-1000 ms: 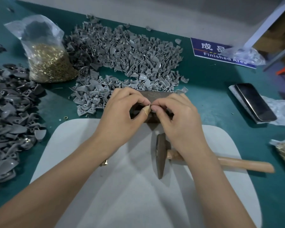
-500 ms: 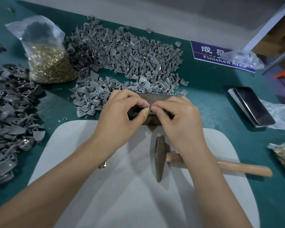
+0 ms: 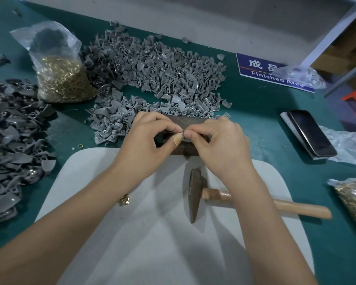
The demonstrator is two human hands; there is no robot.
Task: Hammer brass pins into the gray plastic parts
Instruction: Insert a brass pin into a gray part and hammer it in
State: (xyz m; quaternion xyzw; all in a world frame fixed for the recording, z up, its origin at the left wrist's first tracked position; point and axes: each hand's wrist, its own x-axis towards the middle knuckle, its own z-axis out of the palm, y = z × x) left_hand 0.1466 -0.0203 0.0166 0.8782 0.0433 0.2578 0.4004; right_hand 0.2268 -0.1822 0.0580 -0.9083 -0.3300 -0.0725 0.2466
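Note:
My left hand (image 3: pixel 150 140) and my right hand (image 3: pixel 216 145) meet fingertip to fingertip over a dark metal block (image 3: pixel 190 122). Between them they pinch a small gray plastic part (image 3: pixel 183 135), mostly hidden by the fingers; whether a pin is in it cannot be seen. The left thumb wears a tan bandage. A hammer (image 3: pixel 195 192) with a wooden handle lies untouched on the white mat (image 3: pixel 152 243), just below my right wrist. A few loose brass pins (image 3: pixel 124 200) lie on the mat by my left forearm.
A large heap of gray plastic parts (image 3: pixel 152 75) lies behind the block, with a darker heap (image 3: pixel 6 145) at the left. A bag of brass pins (image 3: pixel 62 79) stands at the back left, another bag (image 3: pixel 353 198) at the right edge. A phone (image 3: pixel 310 132) and a blue sign (image 3: pixel 261 73) lie to the right.
Both hands stay pinched together over the block, with only slight finger adjustments. The hammer has not moved.

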